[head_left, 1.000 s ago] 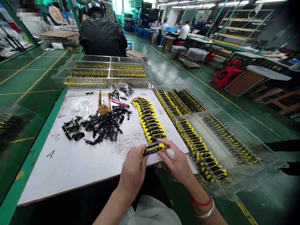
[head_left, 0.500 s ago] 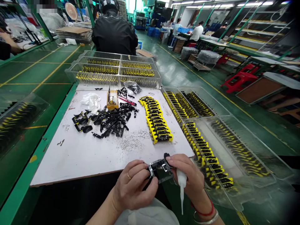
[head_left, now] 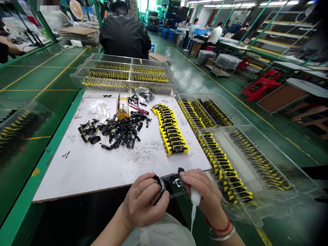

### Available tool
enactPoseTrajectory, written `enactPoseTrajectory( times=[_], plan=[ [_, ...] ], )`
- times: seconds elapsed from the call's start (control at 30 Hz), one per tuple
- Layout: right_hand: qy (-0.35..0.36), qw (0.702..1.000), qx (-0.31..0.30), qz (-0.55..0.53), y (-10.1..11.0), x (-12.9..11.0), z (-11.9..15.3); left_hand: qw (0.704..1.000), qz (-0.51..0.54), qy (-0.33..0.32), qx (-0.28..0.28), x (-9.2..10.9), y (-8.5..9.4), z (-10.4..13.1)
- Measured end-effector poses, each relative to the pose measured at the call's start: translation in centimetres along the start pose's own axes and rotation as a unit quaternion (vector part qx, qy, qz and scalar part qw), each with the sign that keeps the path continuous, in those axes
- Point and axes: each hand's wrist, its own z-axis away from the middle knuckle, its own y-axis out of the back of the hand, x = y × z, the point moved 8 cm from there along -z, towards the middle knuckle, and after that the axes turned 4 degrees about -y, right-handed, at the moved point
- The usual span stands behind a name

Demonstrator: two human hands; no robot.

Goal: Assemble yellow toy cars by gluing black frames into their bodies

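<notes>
Between my two hands, just off the table's near edge, is a black frame-shaped plastic part (head_left: 173, 184) with a shiny piece at its right side. My left hand (head_left: 146, 201) grips its left end, fingers curled and thumb below. My right hand (head_left: 203, 193) pinches the right end. Tucked in that same right hand is a white bottle (head_left: 195, 200) with a long thin nozzle pointing down. Beyond them on the table (head_left: 102, 171), a row of yellow-and-black parts (head_left: 171, 131) stands closely lined up. To its left lies a loose pile of small black pieces (head_left: 125, 131).
Clear trays of yellow-and-black parts stand at the right (head_left: 256, 164) and at the table's far end (head_left: 125, 77). A small yellow box (head_left: 123, 108), crumpled white tissue (head_left: 99, 111) and a red pen (head_left: 138, 108) lie behind the pile. A person in a black jacket (head_left: 124, 37) sits ahead.
The black frame part has tilted, showing more of its flat face. The bottle's nozzle has swung slightly left. Both hands keep their hold.
</notes>
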Motion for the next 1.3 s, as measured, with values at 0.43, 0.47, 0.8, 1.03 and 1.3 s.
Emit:
enactPoseTrajectory(
  times=[0.43, 0.47, 0.8, 1.03, 1.3],
  plan=[
    [-0.277, 0.955, -0.106, 0.006, -2.1, 5.3, 0.4, 0.924, 0.127, 0.35, -0.084, -4.7, -4.9, 2.6],
    [-0.295, 0.949, -0.111, 0.005, -2.1, 5.6, 0.6, 0.914, 0.134, 0.371, -0.094, -4.9, -5.2, 2.7],
    [-0.441, 0.884, -0.154, -0.025, -2.6, 7.6, 2.0, 0.838, 0.169, 0.492, -0.165, -6.3, -7.0, 3.7],
    [-0.528, 0.81, -0.216, -0.136, -3.7, 8.2, 1.6, 0.717, 0.293, 0.606, -0.181, -7.2, -8.1, 5.6],
    [-0.537, 0.756, -0.251, -0.277, -5.5, 7.1, 0.0, 0.525, 0.461, 0.711, -0.079, -6.6, -7.0, 5.2]
  ],
)
